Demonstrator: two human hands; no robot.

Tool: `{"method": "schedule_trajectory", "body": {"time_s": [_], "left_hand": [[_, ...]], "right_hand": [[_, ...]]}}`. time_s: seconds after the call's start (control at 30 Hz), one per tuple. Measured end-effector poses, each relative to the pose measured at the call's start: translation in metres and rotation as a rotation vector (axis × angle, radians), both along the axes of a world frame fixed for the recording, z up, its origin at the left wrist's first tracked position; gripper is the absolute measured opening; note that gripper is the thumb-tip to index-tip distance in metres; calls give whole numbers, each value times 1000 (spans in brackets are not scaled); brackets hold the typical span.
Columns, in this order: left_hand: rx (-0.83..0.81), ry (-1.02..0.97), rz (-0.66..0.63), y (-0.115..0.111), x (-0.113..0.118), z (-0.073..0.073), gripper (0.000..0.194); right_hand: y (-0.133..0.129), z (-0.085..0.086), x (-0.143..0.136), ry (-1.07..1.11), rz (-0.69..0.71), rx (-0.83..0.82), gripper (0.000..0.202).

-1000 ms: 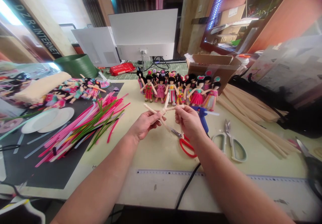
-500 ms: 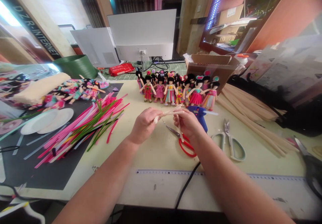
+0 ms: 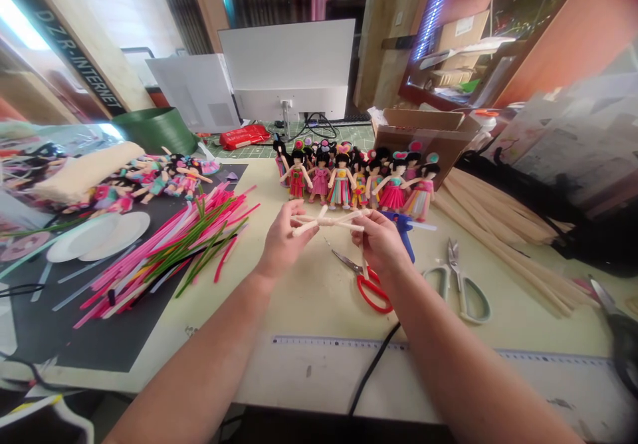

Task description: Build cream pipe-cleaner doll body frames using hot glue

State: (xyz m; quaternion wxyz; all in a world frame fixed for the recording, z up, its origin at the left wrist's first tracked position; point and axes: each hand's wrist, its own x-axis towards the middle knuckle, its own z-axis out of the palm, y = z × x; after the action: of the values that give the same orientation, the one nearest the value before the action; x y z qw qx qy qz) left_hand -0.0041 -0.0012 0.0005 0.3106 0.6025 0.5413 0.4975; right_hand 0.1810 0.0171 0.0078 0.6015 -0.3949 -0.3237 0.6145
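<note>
A cream pipe-cleaner figure point(image 3: 329, 221), with limbs spreading to both sides and a wrapped middle, is held level above the table between both hands. My left hand point(image 3: 290, 236) has its fingers around the left-side limbs. My right hand point(image 3: 377, 236) pinches the right-side ends, and one strand hangs down below it. Just under the right hand lie red-handled scissors point(image 3: 373, 292), partly covered by that hand. A blue glue gun point(image 3: 405, 231) shows behind the right wrist. Several small dolls point(image 3: 341, 178) in bright dresses stand behind the hands.
Pink, green and white pipe cleaners point(image 3: 164, 251) lie left, near white plates point(image 3: 114, 236). Grey-handled scissors point(image 3: 456, 284) and beige strips point(image 3: 513, 244) are at right. A ruler point(image 3: 339, 343) runs along the front, crossed by a black cable point(image 3: 373, 364). An open box point(image 3: 423, 131) stands behind.
The left fingers have shifted and opened up around the figure, showing more of its left limbs and middle. The view has moved slightly.
</note>
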Motion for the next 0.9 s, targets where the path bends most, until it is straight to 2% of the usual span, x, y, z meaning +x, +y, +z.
{"method": "schedule_trajectory", "body": {"time_s": [0.07,0.13,0.2,0.27,0.4,0.53,0.7,0.9], "left_hand": [[-216,-169,-14,4,-1,0,55],[-438,-348,-127,7,-2,2,40],[-613,-549,-256,8,-1,5,40],[-683,-735,-317,7,1,7,44],[-643,-932,-313,6,1,6,36],[-672,-912,-337,6,-1,2,28],[-614,-740,-343,6,-1,2,29],[-390,-522,-257,5,0,6,35]], "right_hand": [[0,1,1,-5,-19,38,25],[0,1,2,-16,-23,68,24],[0,2,2,-18,-16,91,24],[-1,2,2,-19,-16,103,25],[-3,1,-2,-25,-7,104,29],[-6,0,-7,-26,20,119,28],[-8,2,-7,-72,32,94,24],[-5,0,-4,-191,34,-13,29]]}}
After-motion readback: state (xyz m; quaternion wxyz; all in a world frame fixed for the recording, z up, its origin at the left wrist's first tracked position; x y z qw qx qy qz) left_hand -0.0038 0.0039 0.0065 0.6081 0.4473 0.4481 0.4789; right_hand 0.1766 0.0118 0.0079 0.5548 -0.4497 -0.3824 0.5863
